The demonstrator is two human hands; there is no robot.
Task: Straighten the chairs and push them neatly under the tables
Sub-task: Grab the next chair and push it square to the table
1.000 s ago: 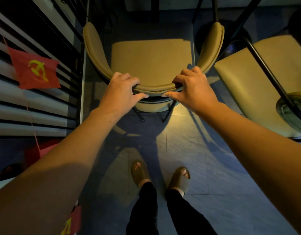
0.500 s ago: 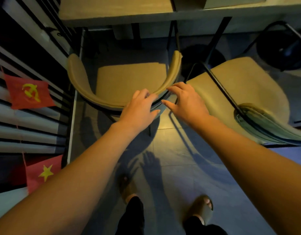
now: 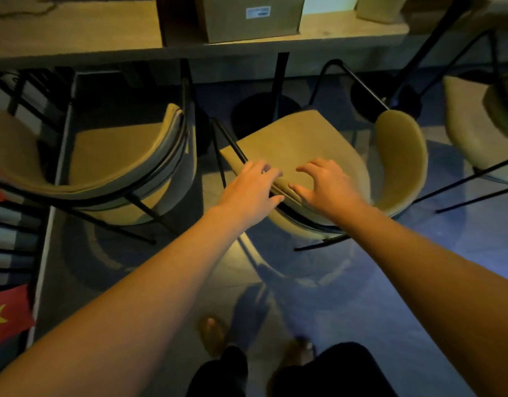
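Both my hands have left the first chair [image 3: 109,156], which now sits off to the left with its seat tucked partly under the table [image 3: 75,35], and they have come across to the second chair [image 3: 313,156]. My left hand [image 3: 251,186] reaches over the near-left part of that chair's curved backrest, fingers spread and loose, thumb low by the rim; my right hand [image 3: 323,186] hovers just beside it with fingers splayed and curled like a claw. Neither has closed on anything (contact with the padding I cannot make out through the blur). This second chair stands askew, turned so its backrest sweeps round to the right, seat front pointing toward the table but well short of being under it. A cardboard box [image 3: 247,18] sits on the tabletop above. At far right is part of a third chair [image 3: 473,133]. My sandalled feet [image 3: 211,335] show on the tiled floor below, and a red flag with a yellow star [image 3: 6,313] hangs at the left edge.
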